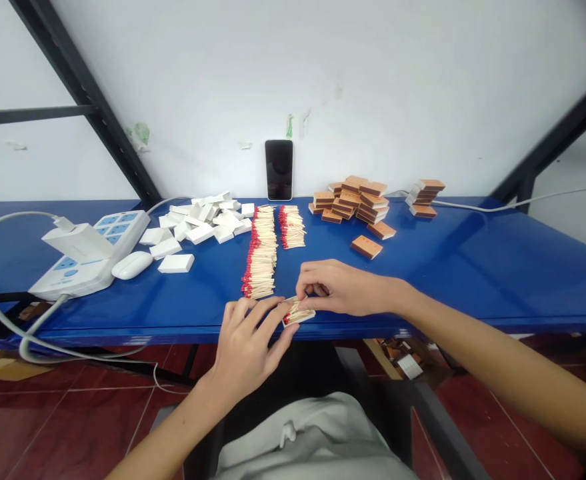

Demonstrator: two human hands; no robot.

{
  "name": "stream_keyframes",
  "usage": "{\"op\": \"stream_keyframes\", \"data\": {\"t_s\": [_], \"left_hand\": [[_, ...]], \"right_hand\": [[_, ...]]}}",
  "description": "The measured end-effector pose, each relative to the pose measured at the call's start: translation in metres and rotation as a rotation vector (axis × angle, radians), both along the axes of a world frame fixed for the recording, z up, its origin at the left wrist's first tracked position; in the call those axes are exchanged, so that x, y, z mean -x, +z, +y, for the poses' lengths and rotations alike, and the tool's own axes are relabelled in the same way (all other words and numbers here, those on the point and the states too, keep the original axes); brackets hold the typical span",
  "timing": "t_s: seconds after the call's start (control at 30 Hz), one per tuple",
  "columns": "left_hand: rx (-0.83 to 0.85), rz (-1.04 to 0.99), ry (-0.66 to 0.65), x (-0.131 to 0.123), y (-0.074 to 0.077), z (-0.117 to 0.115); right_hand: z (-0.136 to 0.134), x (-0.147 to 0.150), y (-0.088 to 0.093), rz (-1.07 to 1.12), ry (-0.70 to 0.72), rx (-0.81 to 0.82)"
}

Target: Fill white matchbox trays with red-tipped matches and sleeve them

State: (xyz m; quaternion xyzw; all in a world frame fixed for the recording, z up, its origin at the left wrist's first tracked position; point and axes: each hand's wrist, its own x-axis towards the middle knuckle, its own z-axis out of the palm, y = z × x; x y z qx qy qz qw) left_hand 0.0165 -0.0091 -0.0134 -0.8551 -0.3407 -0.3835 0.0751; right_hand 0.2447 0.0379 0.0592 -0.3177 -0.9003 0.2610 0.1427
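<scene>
Near the front edge of the table, a small white matchbox tray (pixel 307 319) holds red-tipped matches (pixel 297 312). My left hand (pixel 250 337) grips the tray from its left, with the fingers along the far side and the thumb in front. At the tray's right end, the fingers of my right hand (pixel 335 287) are pinched together on the matches inside; their tips are partly hidden. Just beyond my hands lie a long row of matches (pixel 263 257) and a shorter row of matches (pixel 291 228), most red heads to the left.
White trays (pixel 200 223) are heaped at the back left, brown matchbox sleeves (pixel 355 199) at the back right. A stack of matchboxes (pixel 424 198) stands farther right. A phone (pixel 279 170) leans on the wall. Left are a power strip (pixel 93 257), white mouse (pixel 133 265) and cables.
</scene>
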Motion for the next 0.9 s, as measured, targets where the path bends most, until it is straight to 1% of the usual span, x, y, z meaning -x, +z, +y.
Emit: {"op": "stream_keyframes", "data": {"t_s": [0.13, 0.3, 0.47, 0.63, 0.83, 0.9], "left_hand": [[-0.045, 0.011, -0.002, -0.0007, -0.0009, 0.0008], [-0.045, 0.013, -0.002, -0.001, -0.0003, 0.0005], [-0.041, 0.004, -0.008, 0.0001, -0.0011, 0.0003], [-0.017, -0.001, -0.012, -0.0005, -0.0018, 0.0], [-0.001, -0.03, 0.002, 0.0003, -0.0023, 0.0], [0.001, -0.026, -0.005, 0.0003, -0.0019, 0.0002]], "right_hand": [[-0.0011, -0.0003, 0.0008, 0.03, 0.009, -0.004], [-0.0056, 0.0013, 0.0018, 0.034, 0.019, -0.038], [-0.0054, 0.0012, 0.0009, 0.012, -0.011, -0.06], [-0.0044, -0.0002, -0.001, 0.019, -0.018, -0.034], [-0.0055, -0.0035, 0.0039, 0.008, -0.029, -0.031], [-0.0053, -0.0051, 0.0043, 0.021, -0.039, -0.001]]}}
